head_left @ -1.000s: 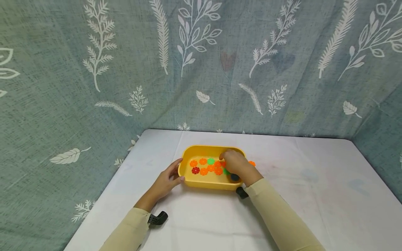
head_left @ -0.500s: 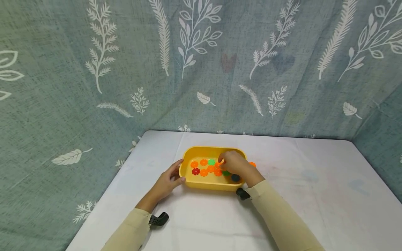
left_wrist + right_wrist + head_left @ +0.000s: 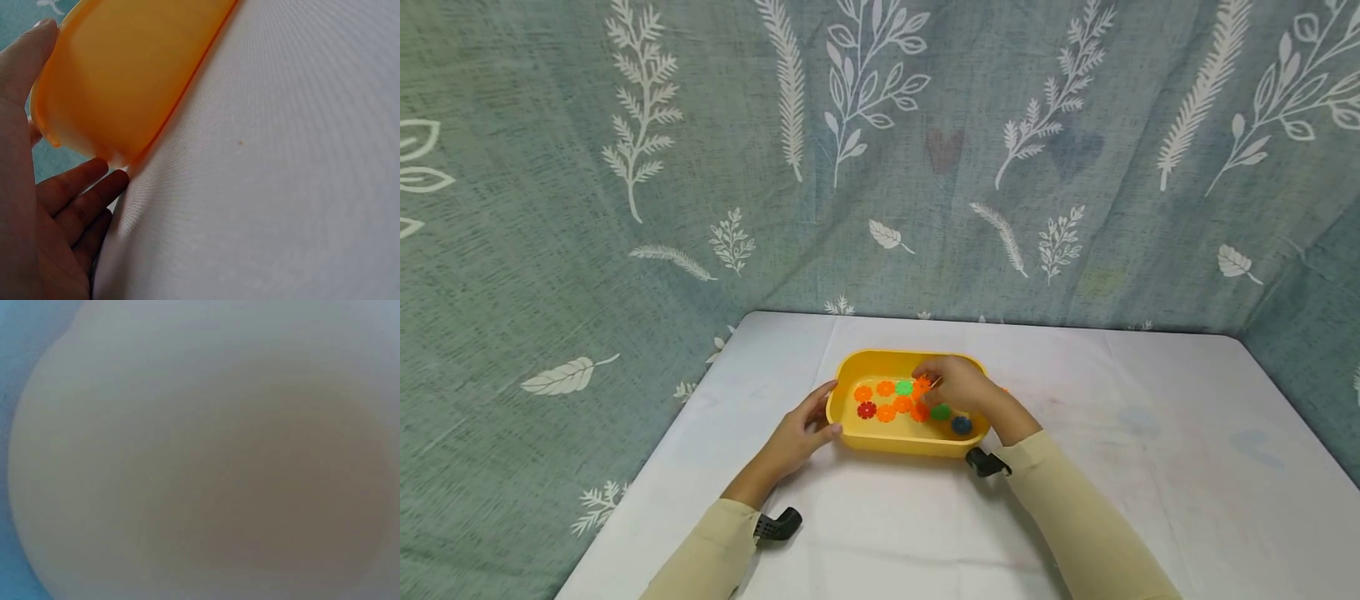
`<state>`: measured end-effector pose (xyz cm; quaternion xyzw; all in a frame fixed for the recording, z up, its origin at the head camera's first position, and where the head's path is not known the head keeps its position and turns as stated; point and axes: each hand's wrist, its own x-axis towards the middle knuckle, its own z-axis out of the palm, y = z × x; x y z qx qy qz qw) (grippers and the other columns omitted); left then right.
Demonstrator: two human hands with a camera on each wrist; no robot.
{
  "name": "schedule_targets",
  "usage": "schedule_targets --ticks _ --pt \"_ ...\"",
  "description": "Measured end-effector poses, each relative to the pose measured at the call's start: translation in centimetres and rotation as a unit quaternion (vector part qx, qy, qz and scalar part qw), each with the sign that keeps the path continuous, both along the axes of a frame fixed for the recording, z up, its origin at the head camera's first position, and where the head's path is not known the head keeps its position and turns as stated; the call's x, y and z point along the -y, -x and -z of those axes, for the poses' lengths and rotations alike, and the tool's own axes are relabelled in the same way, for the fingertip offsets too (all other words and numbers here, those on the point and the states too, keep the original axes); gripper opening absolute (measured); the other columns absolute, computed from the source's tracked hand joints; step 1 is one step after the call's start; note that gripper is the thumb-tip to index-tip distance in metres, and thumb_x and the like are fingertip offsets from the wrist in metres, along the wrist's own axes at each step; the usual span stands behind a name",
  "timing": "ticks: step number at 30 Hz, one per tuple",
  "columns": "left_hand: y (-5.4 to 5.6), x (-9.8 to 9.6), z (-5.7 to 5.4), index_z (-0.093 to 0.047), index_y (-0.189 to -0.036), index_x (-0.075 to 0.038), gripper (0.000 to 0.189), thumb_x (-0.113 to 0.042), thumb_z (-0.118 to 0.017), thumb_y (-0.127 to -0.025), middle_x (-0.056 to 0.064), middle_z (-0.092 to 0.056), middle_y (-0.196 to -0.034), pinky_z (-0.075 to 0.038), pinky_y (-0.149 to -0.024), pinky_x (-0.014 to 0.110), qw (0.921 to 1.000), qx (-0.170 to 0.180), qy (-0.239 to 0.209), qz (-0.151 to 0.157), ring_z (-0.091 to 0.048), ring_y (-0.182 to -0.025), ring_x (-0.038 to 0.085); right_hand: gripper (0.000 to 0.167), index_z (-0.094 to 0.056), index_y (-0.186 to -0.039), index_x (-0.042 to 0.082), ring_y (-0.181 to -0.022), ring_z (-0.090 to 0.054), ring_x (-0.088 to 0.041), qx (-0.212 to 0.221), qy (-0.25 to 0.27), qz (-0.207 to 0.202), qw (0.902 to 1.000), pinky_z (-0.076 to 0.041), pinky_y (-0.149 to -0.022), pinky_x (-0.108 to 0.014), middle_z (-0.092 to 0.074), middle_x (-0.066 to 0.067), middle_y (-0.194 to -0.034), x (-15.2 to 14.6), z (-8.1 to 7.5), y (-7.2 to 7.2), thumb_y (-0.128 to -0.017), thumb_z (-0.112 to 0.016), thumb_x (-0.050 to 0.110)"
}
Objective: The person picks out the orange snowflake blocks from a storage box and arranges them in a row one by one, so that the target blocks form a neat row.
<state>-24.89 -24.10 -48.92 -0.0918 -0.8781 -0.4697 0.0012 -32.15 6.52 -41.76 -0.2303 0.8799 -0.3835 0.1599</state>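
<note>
A yellow plastic tray (image 3: pixel 868 440) stands on the white-covered table with several flower-shaped discs lying flat in it. My left hand (image 3: pixel 797 437) holds the tray's left end, thumb at the near corner; in the left wrist view, fingertips (image 3: pixel 115 178) touch the end wall. Inside the tray, my right hand (image 3: pixel 958 387) pinches an orange flower-shaped disc (image 3: pixel 922 384) between thumb and index finger. Around it lie other orange discs (image 3: pixel 886 413), a red disc (image 3: pixel 867 409), a light green disc (image 3: pixel 903 388), a darker green disc (image 3: pixel 941 412) and a dark blue disc (image 3: pixel 962 425).
The tray rests on a white cloth (image 3: pixel 1120 467) over the table. Past the tray's right side, an orange piece shows partly behind the right wrist. A grey-green curtain (image 3: pixel 955 233) with white leaf prints hangs behind. The right wrist view is blurred by something close.
My right hand has shifted slightly, its fingers closing on an orange disc and drawing a little left, so the darker green and blue discs show more. The left hand stays on the tray.
</note>
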Motion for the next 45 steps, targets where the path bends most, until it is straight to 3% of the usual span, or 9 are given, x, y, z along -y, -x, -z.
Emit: schedule_targets --ticks 8,19,23,31,37,45 --pt "0.1 -0.1 0.0 -0.035 -0.149 -0.042 0.075 -0.048 -0.073 -0.084 0.008 -0.052 -0.141 -0.033 -0.107 0.053 1.0 0.0 -0.007 0.001 -0.049 -0.127 0.029 0.043 -0.063 -0.127 0.01 -0.075 -0.063 -0.025 0.022 0.043 0.003 0.9988 -0.055 -0.07 -0.041 -0.061 -0.007 -0.096 -0.4 -0.1 -0.3 -0.086 -0.075 0.016" --pt "0.1 0.2 0.0 -0.034 -0.15 -0.039 0.075 -0.044 -0.073 -0.086 0.009 -0.053 -0.14 -0.032 -0.107 0.055 1.0 -0.003 -0.006 0.005 -0.049 -0.127 0.03 0.039 -0.059 -0.117 0.011 -0.078 -0.065 -0.041 0.054 0.111 0.036 0.9917 -0.055 -0.072 -0.051 -0.057 -0.015 -0.087 -1.6 -1.0 -0.9 -0.083 -0.077 0.007" --pt "0.0 0.2 0.0 -0.033 -0.151 -0.036 0.075 -0.042 -0.072 -0.087 0.01 -0.053 -0.139 -0.032 -0.107 0.056 1.0 -0.006 0.001 0.005 -0.049 -0.126 0.03 0.04 -0.059 -0.117 0.011 -0.078 -0.064 -0.04 0.049 0.111 0.04 0.9919 -0.055 -0.07 -0.051 -0.057 -0.014 -0.089 -2.5 -1.2 -0.8 -0.082 -0.078 0.01" --pt "0.0 0.1 0.0 -0.033 -0.151 -0.037 0.076 -0.045 -0.072 -0.086 0.01 -0.053 -0.14 -0.033 -0.106 0.056 1.0 -0.008 0.002 0.005 -0.049 -0.126 0.031 0.04 -0.065 -0.121 0.016 -0.068 -0.059 -0.031 -0.005 0.094 0.057 0.9939 -0.054 -0.066 -0.047 -0.061 -0.009 -0.093 -4.7 -1.3 -0.8 -0.083 -0.079 0.014" --pt "0.0 0.2 0.1 -0.033 -0.151 -0.036 0.076 -0.045 -0.072 -0.086 0.009 -0.053 -0.14 -0.033 -0.106 0.056 0.9999 -0.013 0.0 0.007 -0.05 -0.126 0.03 0.041 -0.065 -0.127 0.019 -0.066 -0.054 -0.029 0.005 0.117 0.067 0.9908 -0.051 -0.06 -0.039 -0.06 -0.011 -0.096 -6.2 -1.5 -0.9 -0.087 -0.074 0.014" --pt "0.1 0.1 0.2 -0.034 -0.15 -0.037 0.075 -0.045 -0.072 -0.086 0.008 -0.053 -0.139 -0.033 -0.106 0.055 0.9998 -0.019 0.005 0.009 -0.049 -0.127 0.029 0.043 -0.061 -0.132 0.019 -0.085 -0.059 -0.026 0.004 0.104 0.08 0.9913 -0.054 -0.075 -0.047 -0.059 -0.011 -0.107 -8.2 -0.9 -1.3 -0.091 -0.069 0.014"
